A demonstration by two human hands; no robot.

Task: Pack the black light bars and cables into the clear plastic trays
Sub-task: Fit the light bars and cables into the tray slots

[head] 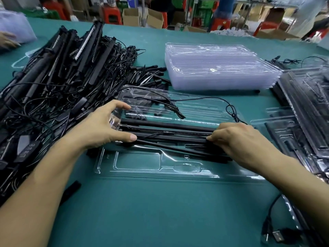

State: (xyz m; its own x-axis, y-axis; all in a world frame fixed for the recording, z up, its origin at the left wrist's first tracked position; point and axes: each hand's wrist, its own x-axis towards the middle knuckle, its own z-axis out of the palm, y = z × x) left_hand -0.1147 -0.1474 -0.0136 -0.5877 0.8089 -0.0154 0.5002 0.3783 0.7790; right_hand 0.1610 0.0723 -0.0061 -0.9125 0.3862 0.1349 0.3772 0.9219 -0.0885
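bracketing the light bars (170, 136): left hand (102, 127) splayed, right hand (237, 139) pinching their end.

Work surface: teal-green matte table (160, 211), running across the whole view to its far edge. Beyond the far edge, blurred: red plastic stools (111, 14), open brown cardboard boxes (130, 16), green plastic lattice crates (204, 13). Lighting bright and even.

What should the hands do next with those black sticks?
Probably press the black light bars down into the long grooves of the clear tray: the left hand steadies one end, the right hand grips the other, yet the lowest bar lies slanted, unseated.
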